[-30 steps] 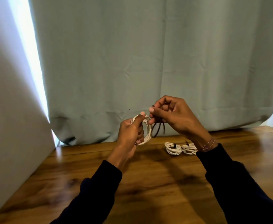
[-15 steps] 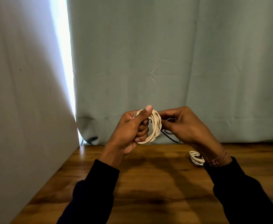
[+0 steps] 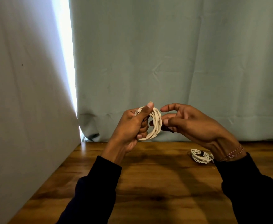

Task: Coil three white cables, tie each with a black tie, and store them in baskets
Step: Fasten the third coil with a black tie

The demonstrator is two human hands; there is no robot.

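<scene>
So the person's left hand is wrapped around a coiled white cable, fingers curled through the middle of the loop and the thumb laid up over the top edge. The coil is held up in the air above the wooden table, standing roughly on edge, in front of the pale green curtain.

The right hand sits just beside the coil on its right. The index finger and thumb are stretched out toward the coil with a gap between them, and the lower fingers seem to have the black tie pinched against the coil's right side. Only a short dark bit of the tie shows, so how far it goes round the cable is hard to tell.

Down on the table, partly hidden behind the right wrist, lies another coiled white cable with a black band across it. A thin beaded bracelet sits on that wrist, right at the dark sleeve.
</scene>
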